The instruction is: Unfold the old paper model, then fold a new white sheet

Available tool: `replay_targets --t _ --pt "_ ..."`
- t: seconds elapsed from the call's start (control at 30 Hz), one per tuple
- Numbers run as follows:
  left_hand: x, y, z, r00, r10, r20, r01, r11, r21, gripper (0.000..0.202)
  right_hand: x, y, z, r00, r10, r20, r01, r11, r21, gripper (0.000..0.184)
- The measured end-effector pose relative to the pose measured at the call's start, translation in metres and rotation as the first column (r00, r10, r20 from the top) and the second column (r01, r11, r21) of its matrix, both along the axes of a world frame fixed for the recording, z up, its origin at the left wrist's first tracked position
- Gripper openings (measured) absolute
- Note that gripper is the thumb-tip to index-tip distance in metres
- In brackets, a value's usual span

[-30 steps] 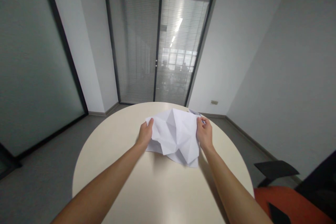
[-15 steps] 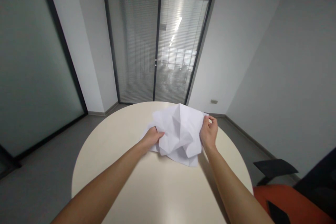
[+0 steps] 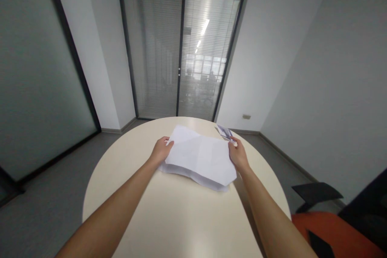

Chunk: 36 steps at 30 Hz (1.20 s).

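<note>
A white sheet of paper (image 3: pixel 198 153) is stretched between my two hands, slightly creased and raised at its near edge. My left hand (image 3: pixel 161 150) pinches its left edge, thumb on top. At the right edge my right hand (image 3: pixel 238 154) grips it, with the fingers partly behind the paper. Below the sheet another white sheet (image 3: pixel 193 177) shows along the near side, lying on the round table (image 3: pixel 169 213). Just beyond my right hand lies a small piece with blue-grey and white markings (image 3: pixel 224 132), partly hidden; I cannot make out what it is.
An orange chair (image 3: pixel 326 229) with a black armrest (image 3: pixel 317 192) stands at the table's right. Glass doors with blinds (image 3: pixel 181 52) are beyond the far edge. A frosted glass panel (image 3: pixel 39 68) is on the left.
The crumpled, bunched paper is now spread nearly flat between my hands. My left hand has moved left, and the marked piece near my right hand has come into view.
</note>
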<state>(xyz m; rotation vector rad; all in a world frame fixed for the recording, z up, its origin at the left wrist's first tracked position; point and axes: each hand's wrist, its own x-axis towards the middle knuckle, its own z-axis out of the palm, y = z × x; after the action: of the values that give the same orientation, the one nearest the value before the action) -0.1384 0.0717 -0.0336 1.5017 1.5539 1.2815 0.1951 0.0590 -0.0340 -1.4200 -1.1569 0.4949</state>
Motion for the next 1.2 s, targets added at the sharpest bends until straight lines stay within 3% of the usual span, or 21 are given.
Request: replay_targets --t 0.17,0.27,0.4,0.53,0.6,0.67,0.77,0.87,0.97,1.07,1.2 --pt "-0.018 0.010 -0.016 0.949 0.016 -0.316 -0.014 1.000 0.009 0.021 -0.014 -0.006 -0.001 0.981 0.163 -0.104 -0.180 0.966 -0.184 0.036" --pt "-0.019 0.010 -0.022 0.898 0.019 -0.440 -0.032 0.999 -0.020 0.025 -0.018 -0.016 0.009 0.963 0.250 -0.097 -0.267 0.927 -0.263 0.045" --pt "-0.017 0.006 -0.024 0.845 -0.011 -0.535 -0.025 0.998 -0.060 0.029 -0.012 -0.024 0.017 0.906 0.422 -0.026 -0.406 0.852 -0.329 0.063" --pt "-0.015 0.002 -0.022 0.805 -0.019 -0.593 -0.026 0.997 -0.067 0.031 -0.002 -0.024 0.012 0.865 0.501 0.039 -0.437 0.789 -0.432 0.046" --pt "-0.013 -0.002 -0.019 0.787 -0.025 -0.616 -0.034 0.996 -0.083 0.033 0.001 -0.024 0.009 0.839 0.543 0.030 -0.474 0.758 -0.448 0.046" --pt "-0.010 -0.008 -0.014 0.762 -0.022 -0.647 -0.041 0.996 -0.082 0.038 0.005 -0.025 0.007 0.832 0.552 0.060 -0.481 0.770 -0.419 0.047" --pt "0.000 -0.020 -0.004 0.689 0.061 -0.722 -0.054 0.998 0.032 0.041 0.012 -0.021 0.009 0.853 0.479 0.209 -0.370 0.836 -0.405 0.042" --pt "0.016 -0.032 0.004 0.660 0.132 -0.740 0.033 0.978 0.205 0.039 0.021 -0.012 0.011 0.858 0.282 0.429 -0.110 0.917 -0.383 0.033" --pt "0.035 -0.043 0.008 0.667 -0.007 -0.745 0.296 0.920 0.257 0.038 0.029 0.000 0.010 0.788 0.067 0.613 0.137 0.950 -0.281 0.028" --pt "0.049 -0.055 0.006 0.607 -0.195 -0.770 0.530 0.822 0.209 0.042 0.031 0.011 0.005 0.731 0.000 0.682 0.199 0.957 -0.212 0.038" --pt "0.054 -0.063 0.005 0.606 -0.260 -0.752 0.558 0.812 0.169 0.038 0.025 0.026 -0.004 0.644 -0.025 0.765 0.265 0.945 -0.192 0.048"
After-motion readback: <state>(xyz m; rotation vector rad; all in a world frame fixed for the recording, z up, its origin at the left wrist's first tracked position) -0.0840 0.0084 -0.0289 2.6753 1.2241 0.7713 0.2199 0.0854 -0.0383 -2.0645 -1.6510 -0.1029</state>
